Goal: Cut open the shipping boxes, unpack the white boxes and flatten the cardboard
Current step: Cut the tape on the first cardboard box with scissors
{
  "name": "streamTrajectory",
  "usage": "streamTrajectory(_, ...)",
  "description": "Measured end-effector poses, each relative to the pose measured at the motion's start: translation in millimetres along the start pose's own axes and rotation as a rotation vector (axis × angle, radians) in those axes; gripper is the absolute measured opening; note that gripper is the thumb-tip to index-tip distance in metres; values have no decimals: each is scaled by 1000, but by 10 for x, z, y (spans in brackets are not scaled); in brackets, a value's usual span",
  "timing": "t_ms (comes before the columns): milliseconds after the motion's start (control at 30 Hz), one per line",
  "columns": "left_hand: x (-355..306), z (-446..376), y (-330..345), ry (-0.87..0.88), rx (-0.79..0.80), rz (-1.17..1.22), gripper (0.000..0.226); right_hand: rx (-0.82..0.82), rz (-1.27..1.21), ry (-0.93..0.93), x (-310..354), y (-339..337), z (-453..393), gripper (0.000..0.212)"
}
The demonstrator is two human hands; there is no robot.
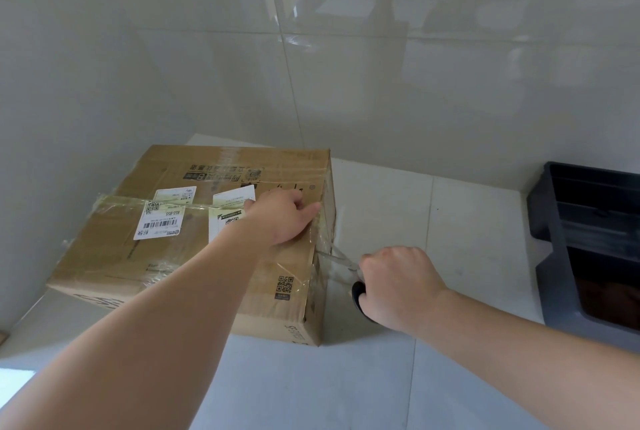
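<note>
Matt cardboard box (glossy tape), glossy tiles

Dark grey plastic bin — on pale floor tiles.

Probably a home utility corner. Glossy pale wall tiles, tiled floor, dark plastic bin alongside.

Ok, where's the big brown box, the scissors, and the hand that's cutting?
cardboard box (194, 256): head view, on its top face.
scissors (341, 261): head view, on the metal blades at the taped right edge.
right hand (398, 285): head view, on the back of the hand gripping the scissors' black handle.
</note>
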State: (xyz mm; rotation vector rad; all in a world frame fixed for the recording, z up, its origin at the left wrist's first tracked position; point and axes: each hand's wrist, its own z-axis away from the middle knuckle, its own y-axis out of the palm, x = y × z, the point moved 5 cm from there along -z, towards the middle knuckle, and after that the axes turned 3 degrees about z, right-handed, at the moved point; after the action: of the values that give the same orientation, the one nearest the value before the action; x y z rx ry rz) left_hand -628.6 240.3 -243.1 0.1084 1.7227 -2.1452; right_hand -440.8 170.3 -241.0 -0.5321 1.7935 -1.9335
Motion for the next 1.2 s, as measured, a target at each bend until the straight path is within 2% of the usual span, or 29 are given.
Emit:
streamTrajectory(267,-2,-11,-39,-5,53,-27,31,-16,7,2,-22,-29,-13,16)
streamTrajectory(500,3,-25,-6,-8,106,-109,38,-23,3,22,-111,-69,-38,17)
streamTrajectory(833,-9,-24,-15,7,94,-146,31,19,25,-25,-105,-39,-93,16)
streamTrajectory(1100,-18,-16,-4,-5,140,-163,40,39,39,-40,-179,-97,-202,12)
streamTrajectory(1200,-37,-13,-6,2,142,-158,37,24,31,-23,-242,-89,-219,18)
